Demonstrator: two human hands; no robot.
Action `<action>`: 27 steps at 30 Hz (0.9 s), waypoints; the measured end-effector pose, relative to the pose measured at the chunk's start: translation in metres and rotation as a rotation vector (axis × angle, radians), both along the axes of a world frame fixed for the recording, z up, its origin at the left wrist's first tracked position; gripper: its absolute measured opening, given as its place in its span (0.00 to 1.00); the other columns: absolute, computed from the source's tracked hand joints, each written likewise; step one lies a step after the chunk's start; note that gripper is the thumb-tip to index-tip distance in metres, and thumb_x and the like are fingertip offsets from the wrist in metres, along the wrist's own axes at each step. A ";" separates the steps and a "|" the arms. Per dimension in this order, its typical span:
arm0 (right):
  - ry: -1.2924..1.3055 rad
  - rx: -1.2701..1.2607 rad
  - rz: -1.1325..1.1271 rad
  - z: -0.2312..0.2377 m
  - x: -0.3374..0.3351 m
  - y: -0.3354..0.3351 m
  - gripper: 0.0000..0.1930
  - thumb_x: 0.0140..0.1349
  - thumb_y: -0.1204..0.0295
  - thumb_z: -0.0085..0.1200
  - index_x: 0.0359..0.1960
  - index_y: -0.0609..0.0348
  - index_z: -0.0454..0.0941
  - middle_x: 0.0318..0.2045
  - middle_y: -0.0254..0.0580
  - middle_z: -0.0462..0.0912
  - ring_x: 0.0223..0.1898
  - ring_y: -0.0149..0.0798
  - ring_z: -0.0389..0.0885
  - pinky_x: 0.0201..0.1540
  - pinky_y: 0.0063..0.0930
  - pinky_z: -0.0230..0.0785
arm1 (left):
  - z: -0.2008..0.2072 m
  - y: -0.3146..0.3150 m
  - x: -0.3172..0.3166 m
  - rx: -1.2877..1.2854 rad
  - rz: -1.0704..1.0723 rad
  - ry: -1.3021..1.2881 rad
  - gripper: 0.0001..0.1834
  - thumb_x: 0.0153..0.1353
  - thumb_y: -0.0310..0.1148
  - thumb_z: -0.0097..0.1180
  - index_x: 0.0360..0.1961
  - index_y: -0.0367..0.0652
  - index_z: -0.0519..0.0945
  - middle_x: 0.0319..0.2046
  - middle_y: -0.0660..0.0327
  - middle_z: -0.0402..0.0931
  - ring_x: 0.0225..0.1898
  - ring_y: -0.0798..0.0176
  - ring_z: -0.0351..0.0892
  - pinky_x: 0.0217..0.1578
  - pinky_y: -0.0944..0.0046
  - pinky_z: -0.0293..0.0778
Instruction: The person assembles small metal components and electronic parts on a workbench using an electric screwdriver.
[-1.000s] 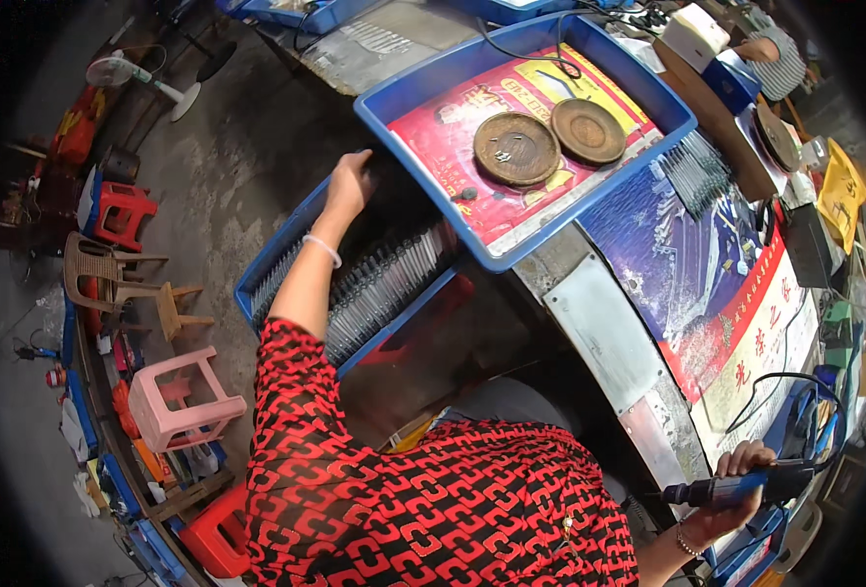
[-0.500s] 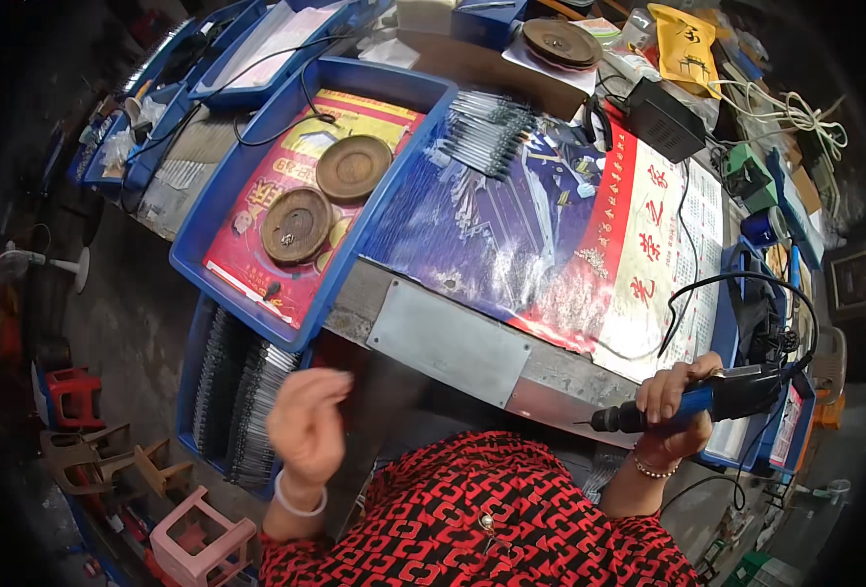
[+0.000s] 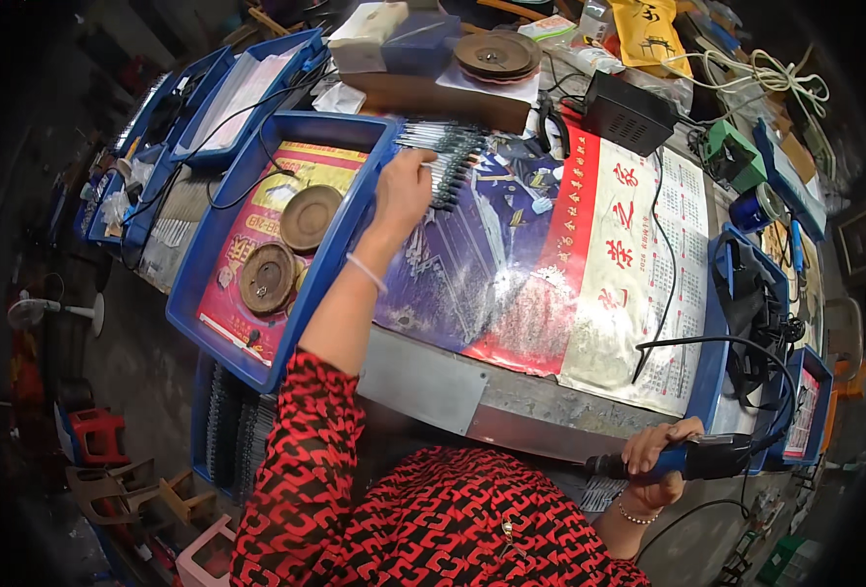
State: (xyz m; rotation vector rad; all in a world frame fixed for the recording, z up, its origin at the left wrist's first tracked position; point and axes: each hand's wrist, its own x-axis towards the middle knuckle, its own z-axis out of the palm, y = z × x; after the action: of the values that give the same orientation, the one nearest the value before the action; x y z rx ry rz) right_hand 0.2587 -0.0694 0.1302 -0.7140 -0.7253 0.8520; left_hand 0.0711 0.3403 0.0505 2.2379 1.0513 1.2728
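Touching, seemingly, rods (image 3: 450, 157) under left hand (image 3: 404, 191).

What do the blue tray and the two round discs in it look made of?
Blue tray: likely moulded plastic, with a smooth, uniform colour and rounded rim. Round discs: possibly wood or tarnished metal; dull brown with concentric rings, so hard to tell.

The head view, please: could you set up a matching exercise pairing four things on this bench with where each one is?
Things:
1. left hand
2. right hand
3. two brown discs
4. black box

Places:
A. inside the blue tray
B. at the row of thin rods
C. top of the calendar sheet
D. around a dark corded tool

Pairs: 1-B, 2-D, 3-A, 4-C
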 end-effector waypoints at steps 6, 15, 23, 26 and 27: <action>-0.009 -0.007 -0.015 -0.004 0.006 0.003 0.26 0.47 0.66 0.65 0.40 0.63 0.61 0.18 0.40 0.72 0.17 0.36 0.72 0.22 0.30 0.68 | -0.018 0.053 0.016 0.061 -0.004 0.330 0.12 0.50 0.24 0.49 0.38 0.40 0.76 0.37 0.52 0.76 0.42 0.48 0.74 0.43 0.55 0.70; 0.050 -0.019 -0.007 -0.009 0.005 0.012 0.24 0.44 0.70 0.64 0.38 0.66 0.63 0.16 0.41 0.71 0.16 0.35 0.72 0.22 0.29 0.69 | -0.013 0.072 0.021 0.056 -0.121 0.545 0.11 0.49 0.25 0.52 0.36 0.41 0.75 0.37 0.53 0.74 0.44 0.48 0.72 0.44 0.53 0.68; 0.081 -0.035 0.086 -0.011 0.001 0.016 0.24 0.43 0.73 0.63 0.39 0.68 0.64 0.17 0.43 0.72 0.19 0.36 0.73 0.23 0.30 0.69 | -0.012 0.085 0.020 0.107 -0.173 0.688 0.13 0.50 0.25 0.54 0.39 0.42 0.75 0.36 0.52 0.71 0.45 0.48 0.69 0.45 0.52 0.67; 0.117 -0.033 0.117 -0.006 -0.004 0.018 0.24 0.42 0.75 0.64 0.40 0.69 0.64 0.18 0.43 0.73 0.19 0.36 0.73 0.25 0.29 0.69 | -0.012 0.084 0.023 0.172 -0.171 0.697 0.12 0.51 0.25 0.54 0.38 0.41 0.73 0.35 0.52 0.71 0.44 0.47 0.69 0.45 0.53 0.67; 0.124 -0.028 0.106 -0.005 -0.005 0.018 0.24 0.42 0.75 0.64 0.40 0.69 0.64 0.18 0.43 0.73 0.19 0.36 0.73 0.25 0.29 0.69 | -0.010 0.082 0.023 0.202 -0.166 0.629 0.10 0.51 0.25 0.53 0.37 0.41 0.72 0.35 0.51 0.71 0.42 0.47 0.69 0.43 0.52 0.67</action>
State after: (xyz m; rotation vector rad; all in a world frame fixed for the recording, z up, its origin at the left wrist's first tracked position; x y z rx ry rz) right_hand 0.2534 -0.0514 0.1249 -0.6456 -0.6459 0.9959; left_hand 0.0944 0.4226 0.0407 2.9088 0.9248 0.6306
